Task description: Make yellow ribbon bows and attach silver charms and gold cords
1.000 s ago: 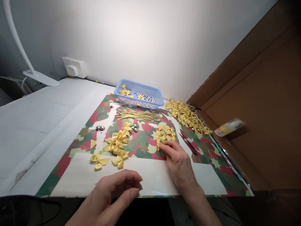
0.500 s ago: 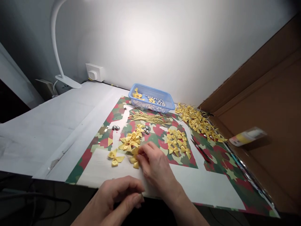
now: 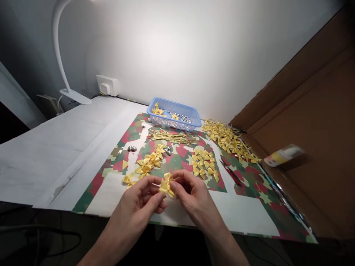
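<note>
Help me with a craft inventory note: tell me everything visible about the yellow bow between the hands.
The yellow bow looks like shiny satin ribbon, its folds and loops catching pale highlights. It appears over the white strip along the near edge, one part pointing up and away from the person. The left hand touches its left side, the right hand its right. Fingers cover parts of it, so its centre and full outline cannot be told.

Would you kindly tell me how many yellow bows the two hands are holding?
1: a yellow bow, pinched between the left hand and the right hand; another could be hidden behind them.
</note>
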Motion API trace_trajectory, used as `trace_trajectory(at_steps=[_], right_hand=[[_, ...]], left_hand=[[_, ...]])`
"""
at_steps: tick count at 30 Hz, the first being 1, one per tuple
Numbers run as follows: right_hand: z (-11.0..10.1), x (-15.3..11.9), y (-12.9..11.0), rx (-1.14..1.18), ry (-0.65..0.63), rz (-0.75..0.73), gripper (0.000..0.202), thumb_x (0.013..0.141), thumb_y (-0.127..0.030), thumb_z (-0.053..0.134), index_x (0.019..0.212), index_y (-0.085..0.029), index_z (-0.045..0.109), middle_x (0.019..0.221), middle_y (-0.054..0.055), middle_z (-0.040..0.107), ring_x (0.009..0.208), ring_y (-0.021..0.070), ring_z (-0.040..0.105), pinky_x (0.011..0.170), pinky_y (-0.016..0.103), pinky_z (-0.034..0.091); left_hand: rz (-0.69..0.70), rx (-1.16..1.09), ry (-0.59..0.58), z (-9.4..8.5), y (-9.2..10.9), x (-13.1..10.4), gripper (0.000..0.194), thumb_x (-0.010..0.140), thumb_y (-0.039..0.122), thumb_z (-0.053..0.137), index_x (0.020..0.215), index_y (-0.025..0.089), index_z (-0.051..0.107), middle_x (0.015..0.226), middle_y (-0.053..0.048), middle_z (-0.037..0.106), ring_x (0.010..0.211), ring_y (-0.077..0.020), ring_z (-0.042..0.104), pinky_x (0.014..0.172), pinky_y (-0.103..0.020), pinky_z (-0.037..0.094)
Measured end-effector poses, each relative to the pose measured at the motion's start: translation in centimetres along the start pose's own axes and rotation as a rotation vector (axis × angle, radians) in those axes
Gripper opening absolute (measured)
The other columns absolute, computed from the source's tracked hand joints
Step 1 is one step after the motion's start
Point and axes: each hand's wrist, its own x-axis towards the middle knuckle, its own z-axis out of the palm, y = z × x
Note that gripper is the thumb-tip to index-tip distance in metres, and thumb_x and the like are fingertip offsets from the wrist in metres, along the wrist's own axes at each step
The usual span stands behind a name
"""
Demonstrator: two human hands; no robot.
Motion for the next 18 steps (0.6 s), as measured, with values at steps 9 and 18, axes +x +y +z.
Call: trace_trajectory(at_steps=[9,18], right_hand=[[-0.8,-1.9,0.6,0.278,0.054,0.092,0.038,0.097,-0.053,0.061,0.116,-0.02,0.06,0.085,0.001,0.06,0.064,0.0127,0.057,0.054,0.023,0.047],[-0.7,-3.1,-0.5,0.266,0.043,-0.027,0.017,0.102,-0.034,0.056,0.099,-0.021,0.068,0.082,-0.001,0.06,0.069,0.0123,0.054,0.064,0.023,0.046]], left_hand=[[-0.104,-0.141,0.124,0.6,1.4,-0.5,0.044,0.075,0.033,0.09,0.109,0.019,0.065,0.078,0.002,0.076,0.065,-0.0132,0.071,0.065,-0.022,0.058],[-0.01,-0.019,0.022,1.1,0.1,-1.2,0.032,0.086,0.032,0.081,0.115,0.026,0.069,0.103,-0.003,0.079,0.095,-0.0204,0.074,0.085,-0.027,0.059]])
